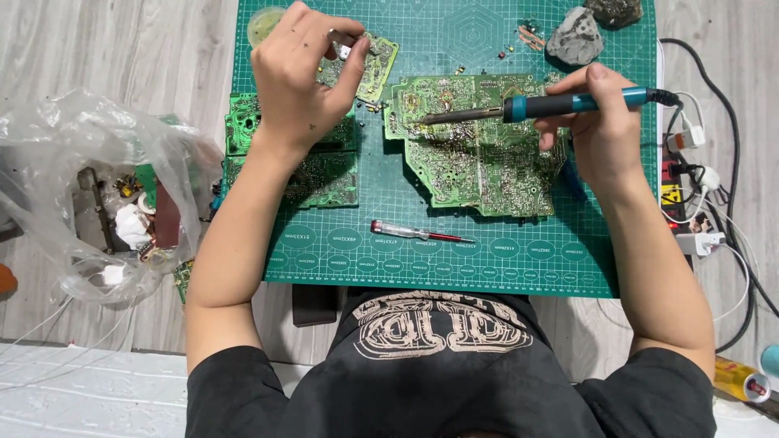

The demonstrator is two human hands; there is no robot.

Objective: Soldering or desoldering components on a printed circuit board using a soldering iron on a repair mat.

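Observation:
My right hand point(596, 122) grips a teal-handled soldering iron point(560, 103); its metal tip rests on the upper left part of a large green circuit board point(479, 154) lying on a green cutting mat point(406, 259). My left hand point(300, 77) is raised over the mat's upper left, fingers pinched on a small pale part point(344, 52) above a smaller green circuit board point(375, 66). Two more green boards point(324, 174) lie under my left wrist.
A red-and-clear screwdriver point(418, 234) lies on the mat near its front edge. Grey rocks point(574, 36) and a round yellowish tin point(264, 23) sit at the mat's back. A clear plastic bag point(89, 195) of parts is left; a power strip with cables point(690, 203) is right.

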